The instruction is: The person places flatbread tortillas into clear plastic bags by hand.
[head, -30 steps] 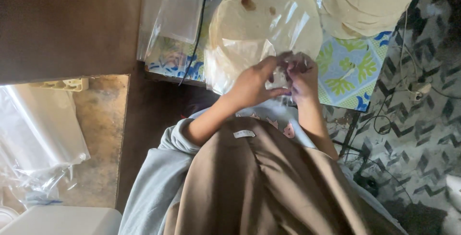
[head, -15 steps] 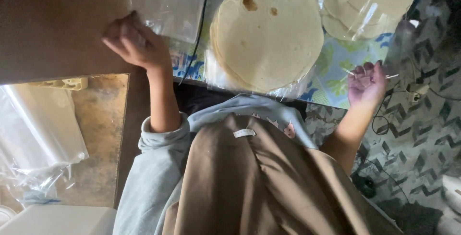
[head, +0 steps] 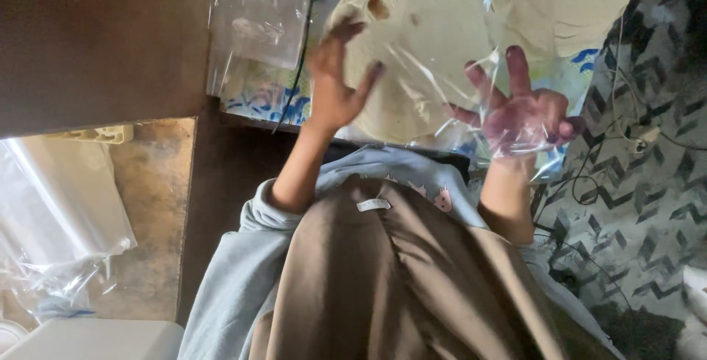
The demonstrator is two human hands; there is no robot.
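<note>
Glossy clear plastic bag [head: 442, 87], matt floury flatbreads [head: 420, 29], dark smooth wood tabletop [head: 96, 36]

Small food-packing spot — stacked flatbreads [head: 420, 43], clear plastic bags [head: 258, 21], patterned tablecloth [head: 258, 99], chevron floor [head: 648, 205].
</note>
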